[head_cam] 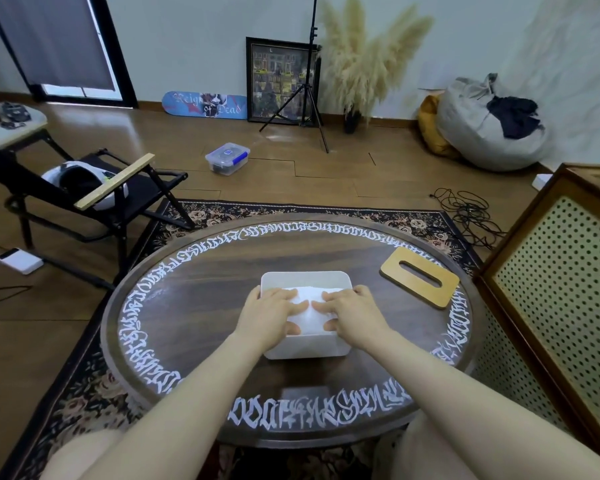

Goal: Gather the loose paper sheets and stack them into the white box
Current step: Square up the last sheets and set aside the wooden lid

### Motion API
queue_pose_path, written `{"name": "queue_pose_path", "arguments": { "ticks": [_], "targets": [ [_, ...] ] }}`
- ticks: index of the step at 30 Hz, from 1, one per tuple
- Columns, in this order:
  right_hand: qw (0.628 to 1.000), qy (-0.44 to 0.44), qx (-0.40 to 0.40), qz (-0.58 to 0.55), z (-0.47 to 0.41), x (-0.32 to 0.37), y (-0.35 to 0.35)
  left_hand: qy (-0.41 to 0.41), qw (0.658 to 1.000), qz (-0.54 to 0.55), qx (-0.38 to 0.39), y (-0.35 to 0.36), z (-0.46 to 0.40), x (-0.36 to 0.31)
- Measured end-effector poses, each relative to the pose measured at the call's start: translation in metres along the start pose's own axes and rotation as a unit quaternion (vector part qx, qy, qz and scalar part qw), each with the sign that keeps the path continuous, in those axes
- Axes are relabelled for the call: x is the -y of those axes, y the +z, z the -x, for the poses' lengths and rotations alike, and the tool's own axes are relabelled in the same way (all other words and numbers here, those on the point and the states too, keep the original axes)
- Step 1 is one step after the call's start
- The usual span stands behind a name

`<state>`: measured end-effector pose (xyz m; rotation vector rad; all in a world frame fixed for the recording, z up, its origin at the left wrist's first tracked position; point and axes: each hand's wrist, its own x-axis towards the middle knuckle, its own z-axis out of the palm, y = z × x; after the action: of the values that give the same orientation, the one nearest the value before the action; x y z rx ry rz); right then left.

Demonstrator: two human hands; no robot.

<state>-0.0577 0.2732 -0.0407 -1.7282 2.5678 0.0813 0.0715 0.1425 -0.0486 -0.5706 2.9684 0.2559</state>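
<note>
We press down evenly: left hand and right hand lie side by side on the paper sheets, fingers spread flat, thumbs at the near wall of the white box. Keep corners square, don't crumple. Sheets are white, slightly rumpled, inside the box mid-table. Wooden lid waits near the far right edge.
</note>
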Motion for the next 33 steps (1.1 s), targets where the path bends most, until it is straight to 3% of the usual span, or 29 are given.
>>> {"name": "queue_pose_path", "arguments": {
  "ticks": [7,11,16,21,33],
  "targets": [
    [0.987,0.028,0.037,-0.152,0.002,-0.011,-0.004,-0.007,0.994,0.1,0.043,-0.008,-0.001,0.007],
    [0.974,0.053,-0.043,-0.214,0.013,-0.029,-0.012,-0.041,0.989,0.141,0.007,-0.026,-0.008,0.007],
    [0.974,0.106,-0.076,-0.187,0.035,-0.072,-0.017,-0.004,0.984,0.16,-0.075,-0.05,-0.032,-0.028],
    [0.971,0.163,-0.044,-0.172,0.056,-0.12,-0.019,0.042,0.987,0.155,-0.024,-0.055,-0.077,-0.068],
    [0.963,0.233,0.059,-0.124,0.069,-0.197,0.012,0.149,0.985,0.026,0.084,-0.034,-0.19,-0.138]
  ]
}}
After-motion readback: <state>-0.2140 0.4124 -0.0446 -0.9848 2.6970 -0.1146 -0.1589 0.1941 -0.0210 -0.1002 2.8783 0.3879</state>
